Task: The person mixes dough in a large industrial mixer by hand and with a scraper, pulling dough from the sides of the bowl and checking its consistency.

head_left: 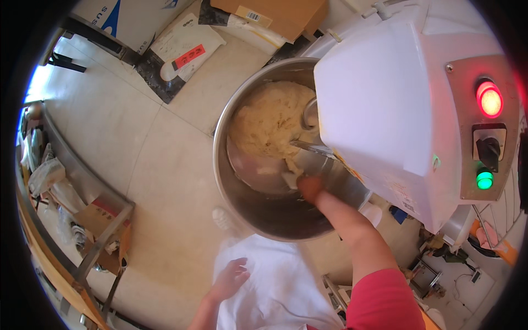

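Note:
A large steel mixing bowl (pixel 221 165) stands under the white head of a dough mixer (pixel 379 93). A big mass of pale yellow dough (pixel 269 118) fills its far left part, against a metal spiral hook (pixel 311 114) and a straight metal bar (pixel 313 147). My right hand (pixel 311 188) reaches down into the near part of the bowl, closed on a pale flat scraper (pixel 290 179). A strip of dough touches the scraper's far end. My left hand (pixel 232 278) hangs before my white apron (pixel 264 286), fingers apart, holding nothing.
The mixer's panel (pixel 484 132) shows a lit red lamp, a black rotary switch and a lit green lamp. A cardboard box (pixel 280 16) and a flattened printed sack (pixel 181 55) lie beyond the bowl. At left is a metal-framed rack (pixel 104 236) with bags and cartons.

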The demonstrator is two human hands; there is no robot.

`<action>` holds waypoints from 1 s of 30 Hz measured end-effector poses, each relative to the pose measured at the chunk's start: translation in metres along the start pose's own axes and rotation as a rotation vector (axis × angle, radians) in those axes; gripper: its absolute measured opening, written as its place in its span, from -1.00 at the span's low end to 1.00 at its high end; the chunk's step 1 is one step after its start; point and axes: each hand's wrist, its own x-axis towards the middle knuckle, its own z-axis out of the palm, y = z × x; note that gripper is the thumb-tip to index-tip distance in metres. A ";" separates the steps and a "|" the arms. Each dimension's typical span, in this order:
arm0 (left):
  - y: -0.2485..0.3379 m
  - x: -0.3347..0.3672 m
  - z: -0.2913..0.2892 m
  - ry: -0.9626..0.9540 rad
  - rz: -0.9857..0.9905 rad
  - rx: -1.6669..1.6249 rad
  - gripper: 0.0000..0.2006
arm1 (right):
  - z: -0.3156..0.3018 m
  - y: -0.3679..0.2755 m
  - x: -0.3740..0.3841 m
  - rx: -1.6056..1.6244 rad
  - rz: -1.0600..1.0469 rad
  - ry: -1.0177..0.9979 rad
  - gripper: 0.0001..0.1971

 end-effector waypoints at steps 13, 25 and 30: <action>-0.010 0.002 0.003 0.011 -0.005 0.032 -0.59 | 0.015 0.015 0.041 0.130 0.244 0.104 -0.79; 0.000 0.010 0.002 0.012 0.022 0.020 -0.58 | 0.047 -0.003 0.039 0.192 0.259 -0.092 -0.79; -0.009 -0.004 0.000 0.016 0.016 0.050 -0.58 | 0.036 -0.048 0.017 0.134 0.075 -0.013 -0.80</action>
